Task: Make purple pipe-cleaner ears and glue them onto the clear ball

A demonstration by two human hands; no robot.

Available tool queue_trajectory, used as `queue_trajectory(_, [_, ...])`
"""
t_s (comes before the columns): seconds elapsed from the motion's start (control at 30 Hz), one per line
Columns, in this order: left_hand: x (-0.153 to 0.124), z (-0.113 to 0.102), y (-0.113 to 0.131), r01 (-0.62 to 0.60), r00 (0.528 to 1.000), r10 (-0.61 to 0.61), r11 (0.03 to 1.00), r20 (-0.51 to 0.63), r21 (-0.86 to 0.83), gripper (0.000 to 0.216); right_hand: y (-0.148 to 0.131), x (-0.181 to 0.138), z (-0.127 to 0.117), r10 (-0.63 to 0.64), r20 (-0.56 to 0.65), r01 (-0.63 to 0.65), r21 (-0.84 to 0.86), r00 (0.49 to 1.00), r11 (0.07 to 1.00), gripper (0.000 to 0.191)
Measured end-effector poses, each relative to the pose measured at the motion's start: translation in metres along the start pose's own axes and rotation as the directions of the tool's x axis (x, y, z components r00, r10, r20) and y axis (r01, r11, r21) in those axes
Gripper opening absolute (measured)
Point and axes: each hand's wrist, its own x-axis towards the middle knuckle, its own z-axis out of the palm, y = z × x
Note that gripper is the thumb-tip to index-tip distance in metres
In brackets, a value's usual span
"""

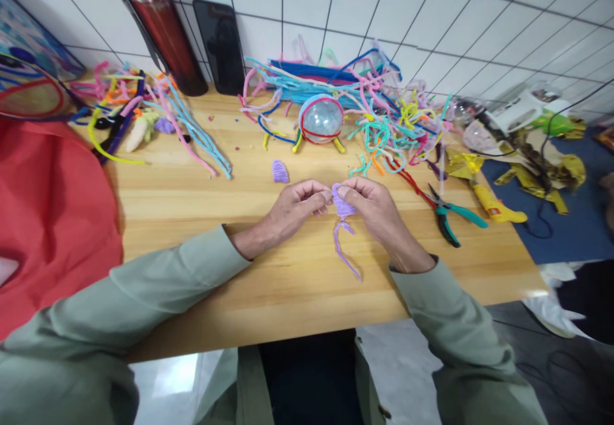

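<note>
The lilac pipe-cleaner coil (343, 206) sits just above the tabletop (192, 201), with the left hand (296, 206) and right hand (373, 206) each pinched onto it at the fingertips, likely to keep its windings tight (the loose tail (346, 255) dangles below). Teal-handled pliers (448, 215) lie within reach, right of the right hand.
</note>
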Motion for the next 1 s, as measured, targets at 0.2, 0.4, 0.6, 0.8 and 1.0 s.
queue_trajectory(0.2, [-0.0001, -0.0004, -0.0002, -0.040, 0.999, 0.040, 0.999, -0.010, 0.018, 0.045, 0.0001, -0.0007, -0.0007, -0.025, 0.021, 0.026, -0.020, 0.999, 0.999, 0.035])
queue_trajectory(0.4, [0.0011, -0.0015, -0.0032, -0.027, 1.000, 0.027, 0.999, 0.010, -0.018, 0.050, -0.0002, -0.0016, 0.0013, 0.009, 0.026, -0.010, 0.044, 1.000, 0.999, 0.038])
queue_trajectory(0.6, [0.0031, -0.0031, -0.0058, -0.102, 0.990, 0.108, 0.992, -0.093, 0.070, 0.048, 0.0011, -0.0011, 0.0019, 0.045, 0.027, -0.048, 0.115, 0.999, 0.992, 0.037])
queue_trajectory(0.8, [0.0011, -0.0041, -0.0003, -0.179, 0.931, 0.265, 0.930, -0.249, 0.321, 0.038, -0.0006, -0.0013, 0.0025, -0.012, 0.020, 0.011, 0.050, 1.000, 0.999, 0.037])
queue_trajectory(1.0, [-0.0014, -0.0022, -0.0039, -0.119, 0.973, 0.156, 0.970, -0.167, 0.211, 0.036, 0.0038, -0.0014, 0.0032, -0.101, 0.014, 0.102, -0.055, 0.995, 0.993, 0.041])
